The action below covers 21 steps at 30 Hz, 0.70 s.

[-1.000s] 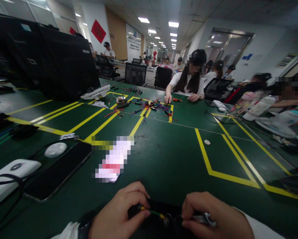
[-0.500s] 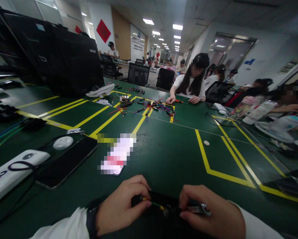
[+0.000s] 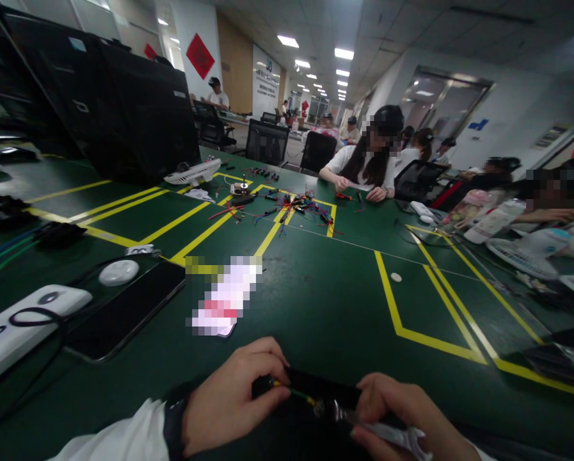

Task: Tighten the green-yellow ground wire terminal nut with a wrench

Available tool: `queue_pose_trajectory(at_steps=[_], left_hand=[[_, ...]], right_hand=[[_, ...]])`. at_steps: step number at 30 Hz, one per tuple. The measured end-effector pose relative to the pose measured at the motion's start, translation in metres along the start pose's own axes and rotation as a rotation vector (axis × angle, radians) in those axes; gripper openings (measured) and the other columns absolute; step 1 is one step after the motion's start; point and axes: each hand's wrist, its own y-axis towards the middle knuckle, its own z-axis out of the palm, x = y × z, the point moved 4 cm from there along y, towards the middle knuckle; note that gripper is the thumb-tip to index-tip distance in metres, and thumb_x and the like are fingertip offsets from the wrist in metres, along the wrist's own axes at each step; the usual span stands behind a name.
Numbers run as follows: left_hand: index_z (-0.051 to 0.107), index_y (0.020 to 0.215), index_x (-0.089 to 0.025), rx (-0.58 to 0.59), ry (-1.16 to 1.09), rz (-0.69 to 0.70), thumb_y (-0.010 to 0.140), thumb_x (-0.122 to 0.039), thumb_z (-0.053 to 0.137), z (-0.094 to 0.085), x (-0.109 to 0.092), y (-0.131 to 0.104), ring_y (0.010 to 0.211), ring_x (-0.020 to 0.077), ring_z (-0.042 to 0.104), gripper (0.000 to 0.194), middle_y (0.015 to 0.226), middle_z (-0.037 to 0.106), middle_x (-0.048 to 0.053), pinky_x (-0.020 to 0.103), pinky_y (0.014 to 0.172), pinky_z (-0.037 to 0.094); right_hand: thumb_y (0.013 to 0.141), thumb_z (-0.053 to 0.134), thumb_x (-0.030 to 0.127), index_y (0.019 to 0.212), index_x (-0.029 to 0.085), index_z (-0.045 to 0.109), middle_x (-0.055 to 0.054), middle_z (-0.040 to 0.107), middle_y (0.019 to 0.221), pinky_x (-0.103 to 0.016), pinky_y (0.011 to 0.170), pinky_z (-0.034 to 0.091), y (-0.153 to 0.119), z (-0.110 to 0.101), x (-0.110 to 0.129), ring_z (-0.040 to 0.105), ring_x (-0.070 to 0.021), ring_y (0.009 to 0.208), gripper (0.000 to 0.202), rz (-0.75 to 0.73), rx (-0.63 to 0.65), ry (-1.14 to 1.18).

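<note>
At the bottom centre my left hand (image 3: 236,398) pinches one end of a short yellow-green wire (image 3: 297,393). The wire's other end meets a small round metal part (image 3: 318,407) over a black object whose outline is hard to make out. My right hand (image 3: 402,416) is closed on a silver wrench (image 3: 387,432). One end of the wrench is beside the small metal part, and its open jaw sticks out below my fingers. Whether the wrench touches the metal part cannot be made out.
Beyond my hands lies a lit phone (image 3: 229,298); a dark phone (image 3: 128,310) and a white power strip (image 3: 32,326) are at the left. Tangled wires (image 3: 294,203) lie farther back. A person (image 3: 363,157) sits across the green table (image 3: 315,307).
My right hand has moved down and right, and more of the wrench shows. My left hand stays nearly still. Across the table, the person's hands have shifted and now hold something thin.
</note>
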Motion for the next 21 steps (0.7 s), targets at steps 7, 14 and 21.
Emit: queue_pose_trajectory(at_steps=[7, 14, 21], left_hand=[[0.062, 0.084, -0.018, 0.01, 0.002, -0.006, 0.082, -0.01, 0.06, 0.001, 0.0, -0.001, 0.09, 0.0146, 0.058, 0.009, 0.097, 0.058, 0.002, 0.026, 0.079, 0.046], [0.062, 0.084, -0.018, 0.004, 0.002, -0.011, 0.082, -0.009, 0.06, 0.001, 0.003, 0.002, 0.091, 0.0143, 0.058, 0.009, 0.098, 0.058, 0.002, 0.025, 0.08, 0.046], [0.062, 0.084, -0.018, 0.004, 0.008, 0.008, 0.081, -0.008, 0.061, 0.001, 0.001, -0.002, 0.091, 0.0137, 0.058, 0.01, 0.097, 0.058, 0.001, 0.024, 0.08, 0.046]], right_hand=[[0.073, 0.066, 0.011, 0.076, 0.02, 0.057, -0.002, 0.064, 0.081, -0.027, 0.067, 0.05, 0.005, 0.01, 0.007, 0.063, -0.0179, 0.075, 0.013, -0.017, 0.013, -0.063], [0.077, 0.064, 0.014, 0.081, 0.02, 0.057, -0.002, 0.065, 0.085, -0.029, 0.069, 0.048, 0.012, 0.005, 0.005, 0.061, -0.018, 0.077, 0.009, -0.015, 0.133, -0.09], [0.077, 0.067, 0.016, 0.08, 0.019, 0.059, -0.001, 0.066, 0.081, -0.029, 0.067, 0.047, 0.026, -0.007, 0.013, 0.061, -0.0183, 0.076, 0.009, -0.056, 0.199, -0.097]])
